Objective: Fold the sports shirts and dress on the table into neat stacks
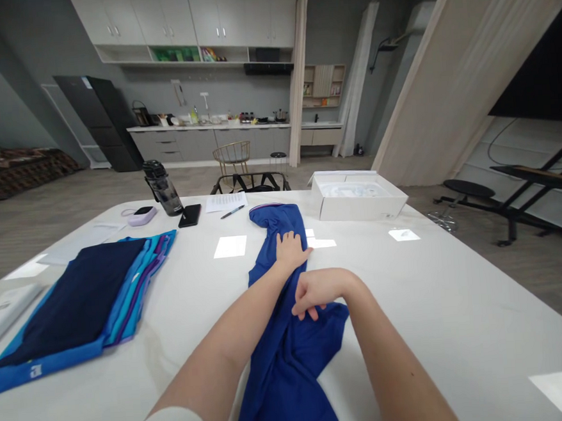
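A blue garment [285, 364] lies lengthwise on the white table [189, 345], partly folded, its collar end at the far side. My left hand [291, 251] rests flat on its upper part with the fingers spread. Just nearer and to the right, my right hand [318, 291] is bent over the garment beside a sleeve that sticks out to the right. Its thumb and fingers are curled together; whether cloth is pinched between them is too small to tell.
A stack of folded clothes [85, 295] lies at the left, beside a white box [9, 313]. Along the far edge are a bottle [164, 190], a phone [189, 215], a pen [233, 212], paper [217, 203] and an open white carton [357, 195].
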### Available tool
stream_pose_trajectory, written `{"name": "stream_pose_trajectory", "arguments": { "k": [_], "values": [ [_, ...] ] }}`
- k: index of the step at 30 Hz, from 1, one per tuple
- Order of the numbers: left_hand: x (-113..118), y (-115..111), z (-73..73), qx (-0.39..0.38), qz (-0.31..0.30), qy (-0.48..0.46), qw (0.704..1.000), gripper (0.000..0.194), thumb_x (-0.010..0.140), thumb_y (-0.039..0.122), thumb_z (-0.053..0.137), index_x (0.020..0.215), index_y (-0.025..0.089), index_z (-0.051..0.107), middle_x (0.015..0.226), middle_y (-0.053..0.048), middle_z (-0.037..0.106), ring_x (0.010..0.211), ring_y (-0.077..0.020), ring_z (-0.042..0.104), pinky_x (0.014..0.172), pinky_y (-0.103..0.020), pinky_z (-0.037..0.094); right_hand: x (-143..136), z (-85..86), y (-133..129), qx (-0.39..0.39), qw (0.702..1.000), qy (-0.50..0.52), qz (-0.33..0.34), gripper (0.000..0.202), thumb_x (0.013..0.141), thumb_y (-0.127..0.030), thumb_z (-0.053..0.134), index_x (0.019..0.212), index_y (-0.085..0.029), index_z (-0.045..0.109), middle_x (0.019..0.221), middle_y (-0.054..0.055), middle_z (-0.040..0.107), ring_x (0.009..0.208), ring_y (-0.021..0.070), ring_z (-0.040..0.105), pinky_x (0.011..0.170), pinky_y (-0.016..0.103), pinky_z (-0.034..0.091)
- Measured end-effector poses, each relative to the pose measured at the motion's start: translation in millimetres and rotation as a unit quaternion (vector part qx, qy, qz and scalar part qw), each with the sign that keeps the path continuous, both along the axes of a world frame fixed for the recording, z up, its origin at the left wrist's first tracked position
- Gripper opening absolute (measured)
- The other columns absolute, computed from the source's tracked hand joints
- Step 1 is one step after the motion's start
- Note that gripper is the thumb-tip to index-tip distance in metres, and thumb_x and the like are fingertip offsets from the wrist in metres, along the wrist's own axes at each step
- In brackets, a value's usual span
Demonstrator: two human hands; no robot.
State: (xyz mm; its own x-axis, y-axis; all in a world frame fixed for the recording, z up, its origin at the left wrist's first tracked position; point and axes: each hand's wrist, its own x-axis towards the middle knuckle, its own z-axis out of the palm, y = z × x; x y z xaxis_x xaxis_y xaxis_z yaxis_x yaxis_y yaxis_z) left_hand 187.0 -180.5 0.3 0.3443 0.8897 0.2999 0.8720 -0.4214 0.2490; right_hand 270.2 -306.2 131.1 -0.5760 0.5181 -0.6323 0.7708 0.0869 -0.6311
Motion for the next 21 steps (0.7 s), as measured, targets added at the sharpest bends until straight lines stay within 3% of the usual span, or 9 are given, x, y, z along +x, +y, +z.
{"name": "stream_pose_trajectory", "arguments": {
  "k": [4,9,10,11,13,14,16,18,21],
  "values": [
    [8,3,7.5,-0.109,0.033,-0.168,0.979,0.024,0.094,0.024,0.051,0.109,0.014,0.067,0.127,-0.02,0.062,0.131,-0.0345,0.05,0.115,-0.058,0.03,23,14.3,-3,0.061,0.996,-0.008,-0.065,0.029,0.086,-0.037,0.061,0.085,-0.015,0.08,0.06,0.0,0.066,0.053,0.0096,0.046,0.052,0.021,0.037],
    [-15,20,29.4,-0.174,0.033,-0.383,0.906,0.033,0.101,0.034,0.038,0.11,0.016,0.064,0.11,-0.013,0.071,0.106,-0.0255,0.067,0.1,-0.043,0.051,49,18.2,-1,0.11,0.986,-0.008,-0.124,0.036,0.088,-0.045,0.058,0.088,-0.017,0.08,0.065,0.003,0.068,0.057,0.0119,0.05,0.054,0.023,0.039],
    [-25,22,34.1,-0.199,0.034,-0.451,0.869,0.038,0.102,0.036,0.033,0.113,0.016,0.063,0.107,-0.012,0.072,0.101,-0.0241,0.069,0.095,-0.042,0.054,53,17.8,0,0.119,0.983,-0.017,-0.137,0.038,0.089,-0.047,0.058,0.089,-0.017,0.08,0.067,0.004,0.069,0.057,0.0124,0.05,0.054,0.024,0.039],
    [-37,24,38.2,-0.233,0.035,-0.544,0.805,0.04,0.102,0.037,0.032,0.114,0.015,0.063,0.105,-0.012,0.073,0.097,-0.0238,0.07,0.091,-0.041,0.056,57,17.2,1,0.124,0.981,-0.026,-0.149,0.04,0.089,-0.049,0.057,0.089,-0.017,0.08,0.07,0.004,0.07,0.058,0.0128,0.051,0.054,0.024,0.039],
    [-67,23,43.1,-0.305,0.046,-0.725,0.616,0.034,0.098,0.038,0.042,0.104,0.015,0.066,0.093,-0.011,0.074,0.09,-0.0251,0.071,0.086,-0.042,0.059,61,14.6,4,0.125,0.977,-0.041,-0.168,0.041,0.089,-0.052,0.057,0.092,-0.018,0.08,0.075,0.005,0.072,0.06,0.0137,0.052,0.054,0.025,0.04],
    [-83,22,43.4,-0.318,0.056,-0.775,0.544,0.028,0.095,0.035,0.047,0.098,0.015,0.067,0.087,-0.01,0.073,0.086,-0.0245,0.071,0.084,-0.041,0.059,62,12.6,6,0.123,0.976,-0.045,-0.174,0.041,0.088,-0.052,0.058,0.093,-0.018,0.08,0.077,0.006,0.073,0.061,0.0141,0.053,0.055,0.025,0.04],
    [-117,18,39.4,-0.315,0.101,-0.819,0.47,0.019,0.091,0.027,0.051,0.089,0.016,0.066,0.079,-0.008,0.072,0.08,-0.0222,0.071,0.081,-0.038,0.06,61,7.2,10,0.118,0.976,-0.051,-0.177,0.041,0.087,-0.052,0.059,0.096,-0.017,0.079,0.079,0.007,0.073,0.062,0.0145,0.053,0.056,0.025,0.04],
    [-149,13,31.0,-0.303,0.159,-0.806,0.483,0.014,0.086,0.021,0.052,0.083,0.016,0.065,0.076,-0.007,0.071,0.076,-0.0217,0.07,0.077,-0.037,0.061,57,0.2,14,0.111,0.977,-0.057,-0.173,0.042,0.088,-0.051,0.058,0.096,-0.016,0.079,0.08,0.007,0.074,0.062,0.0143,0.053,0.056,0.025,0.04],
    [-187,4,18.5,-0.243,0.225,-0.727,0.602,0.009,0.081,0.018,0.054,0.082,0.016,0.063,0.077,-0.008,0.068,0.079,-0.0249,0.07,0.076,-0.041,0.06,50,-12.0,22,0.098,0.981,-0.061,-0.157,0.041,0.089,-0.049,0.057,0.095,-0.014,0.078,0.08,0.008,0.074,0.06,0.0133,0.051,0.055,0.025,0.04]
  ]
}}
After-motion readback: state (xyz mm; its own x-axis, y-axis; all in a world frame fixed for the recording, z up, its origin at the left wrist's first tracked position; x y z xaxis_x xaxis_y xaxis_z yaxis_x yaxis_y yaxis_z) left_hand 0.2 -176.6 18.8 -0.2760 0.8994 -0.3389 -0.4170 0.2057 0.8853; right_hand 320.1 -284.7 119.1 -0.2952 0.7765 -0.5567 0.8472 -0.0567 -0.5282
